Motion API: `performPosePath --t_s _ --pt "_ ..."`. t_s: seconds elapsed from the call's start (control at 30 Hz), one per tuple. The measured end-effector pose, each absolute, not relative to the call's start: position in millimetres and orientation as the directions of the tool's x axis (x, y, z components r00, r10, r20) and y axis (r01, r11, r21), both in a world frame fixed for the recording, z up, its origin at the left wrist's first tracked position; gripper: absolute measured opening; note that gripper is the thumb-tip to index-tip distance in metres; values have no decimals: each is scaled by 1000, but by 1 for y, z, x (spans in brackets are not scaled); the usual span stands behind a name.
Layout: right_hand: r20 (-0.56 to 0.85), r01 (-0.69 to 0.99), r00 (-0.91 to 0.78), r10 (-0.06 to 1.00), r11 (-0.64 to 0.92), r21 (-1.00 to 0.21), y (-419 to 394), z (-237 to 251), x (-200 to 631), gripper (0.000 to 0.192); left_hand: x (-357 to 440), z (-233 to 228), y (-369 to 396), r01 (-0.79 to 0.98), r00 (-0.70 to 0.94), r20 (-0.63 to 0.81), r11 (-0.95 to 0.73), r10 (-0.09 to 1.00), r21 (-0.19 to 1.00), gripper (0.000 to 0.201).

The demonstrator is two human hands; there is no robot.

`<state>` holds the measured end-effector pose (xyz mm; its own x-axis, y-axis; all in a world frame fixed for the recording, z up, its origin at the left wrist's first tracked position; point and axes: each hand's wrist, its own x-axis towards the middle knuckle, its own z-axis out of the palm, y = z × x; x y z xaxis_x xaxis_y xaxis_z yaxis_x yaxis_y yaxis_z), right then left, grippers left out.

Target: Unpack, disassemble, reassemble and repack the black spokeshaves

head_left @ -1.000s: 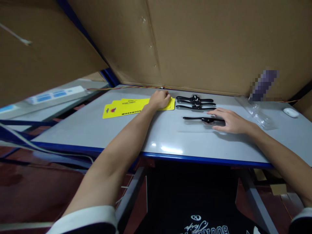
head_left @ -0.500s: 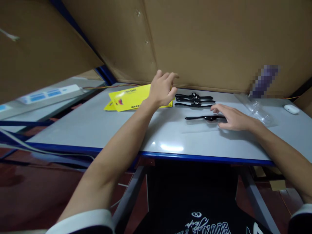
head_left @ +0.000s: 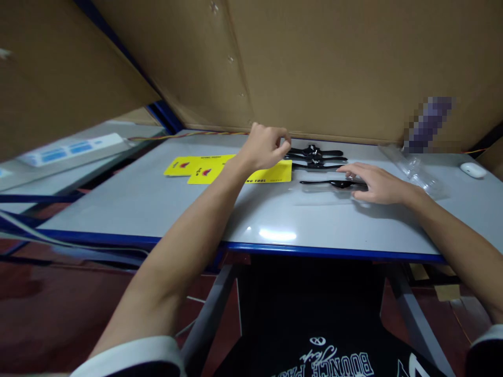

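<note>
My left hand (head_left: 265,147) has its fingers pinched together and holds a yellow card (head_left: 273,174) low over the grey table (head_left: 275,214). More yellow cards (head_left: 192,167) lie flat to its left. Just beyond its fingertips lie black two-handled tools (head_left: 316,154), stacked side by side. My right hand (head_left: 375,184) rests flat, fingers spread, on the right end of a separate black tool (head_left: 322,183), which lies on a clear plastic sleeve (head_left: 326,199).
Cardboard panels (head_left: 334,68) wall in the back and the left. Crumpled clear plastic bags (head_left: 412,170) and a white mouse (head_left: 473,169) sit at the far right. A white power strip (head_left: 70,149) lies on the neighbouring surface to the left. The table has a blue front edge (head_left: 314,251).
My left hand lifted a yellow card off the pile, carried it right and lowered it beside the black tools. My right hand stayed on the separate tool.
</note>
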<state>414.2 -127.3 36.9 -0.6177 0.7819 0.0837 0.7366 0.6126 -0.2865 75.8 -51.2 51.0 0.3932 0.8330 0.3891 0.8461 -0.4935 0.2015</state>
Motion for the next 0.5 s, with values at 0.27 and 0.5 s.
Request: performPosePath --t_s 0.27,0.5 --pt "106 724 -633 767 635 -270 -126 36 414 69 55 52 -40 872 330 283 -405 901 275 40" --pt "104 764 -591 800 597 -244 -126 37 415 94 30 48 -25 870 483 -12 -478 876 125 55"
